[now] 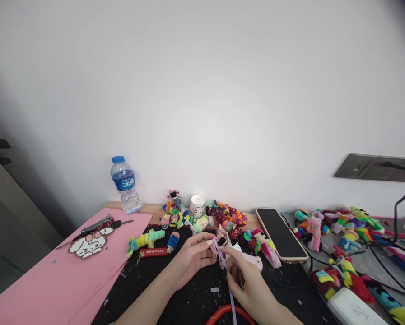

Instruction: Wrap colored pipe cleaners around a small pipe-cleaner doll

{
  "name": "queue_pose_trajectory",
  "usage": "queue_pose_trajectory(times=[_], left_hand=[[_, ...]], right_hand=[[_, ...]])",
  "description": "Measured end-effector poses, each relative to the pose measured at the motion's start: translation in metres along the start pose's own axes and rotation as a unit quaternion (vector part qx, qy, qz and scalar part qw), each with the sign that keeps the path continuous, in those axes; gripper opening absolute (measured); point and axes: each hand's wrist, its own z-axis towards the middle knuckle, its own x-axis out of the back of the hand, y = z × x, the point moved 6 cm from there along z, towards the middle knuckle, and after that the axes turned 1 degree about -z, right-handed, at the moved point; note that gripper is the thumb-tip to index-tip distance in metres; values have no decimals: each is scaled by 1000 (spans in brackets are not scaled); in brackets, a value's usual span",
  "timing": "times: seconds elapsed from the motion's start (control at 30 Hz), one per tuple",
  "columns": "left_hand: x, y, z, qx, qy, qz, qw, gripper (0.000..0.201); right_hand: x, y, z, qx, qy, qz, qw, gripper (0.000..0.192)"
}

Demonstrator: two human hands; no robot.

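Lilac pipe cleaner (224,264), fuzzy and thin, runs from the fingertips of both hands down toward the near edge of the worktop (195,302). The left hand (192,257) is closed on a small pink fuzzy figure (221,238), thumb and fingers pinched around it. The right hand (244,275) is closed on the lilac pipe cleaner just below the figure, fingers curled together. The two hands touch at the fingertips, held just above the black mat near the middle of the worktop.

Other items noted:
- Pink paper sheets (53,280) cover the left end of the worktop; a white beaded charm (90,243) and keys lie on them.
- A water bottle (125,185) with a blue cap stands upright at the rear edge, left of centre.
- A small white jar (197,206) stands at the rear edge, among a cluster of multicoloured fuzzy figures (202,216).
- A smartphone (281,234) lies flat, screen dark, right of the hands.
- A further heap of fuzzy figures (337,230) occupies the right end, with black cables crossing it.
- A white box (353,309) sits at the near right corner.
- A red curved item (227,311) lies at the near edge; what it is cannot be told.
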Motion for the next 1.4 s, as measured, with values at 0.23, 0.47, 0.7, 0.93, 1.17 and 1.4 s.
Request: queue_pose_trajectory(times=[0.23,0.47,0.7,0.93,1.17,1.4], left_hand=[[1,-2,-1,4,4,8,1000,19],[-2,0,-1,11,-7,-3,1000,14],[-4,1,-2,9,3,32,999,19],[-3,0,-1,-10,16,56,998,21],[-2,1,-1,-25,27,60,998,23],[6,5,2,-57,56,34,996,27]], right_hand=[[1,-2,-1,-4,-1,1,1000,53],[1,-2,-1,-9,-9,-4,1000,53],[0,-1,-1,-6,-6,-7,1000,53],[-1,-1,-1,-12,-11,-9,1000,51],[4,-7,-3,20,-1,-12,1000,50],[27,-11,-4,37,120,-148,981,41]])
